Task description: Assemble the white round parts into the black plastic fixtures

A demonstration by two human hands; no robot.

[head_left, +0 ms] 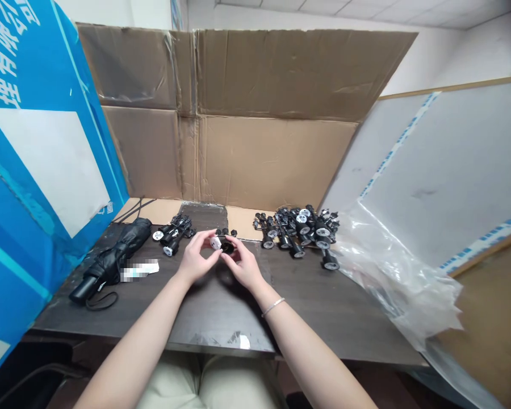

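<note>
Over the middle of the dark table, my left hand (195,255) pinches a white round disc (215,242) between thumb and fingers. Close beside it, my right hand (244,264) grips a small black round cup (227,248), its hollow side showing. The two parts are nearly touching; whether they are joined I cannot tell. Just beyond my fingertips show several small black knobs (226,232), partly hidden by the hands. Left of my hands lies a small heap of black cylindrical parts with white disc ends (170,248).
A larger heap of similar black parts (298,230) lies to the right, beside crumpled clear plastic (392,284). At the left rests a folded black umbrella (117,253) with a strap and a paper label (151,267). Cardboard (276,153) stands behind, a blue panel (80,113) at the left.
</note>
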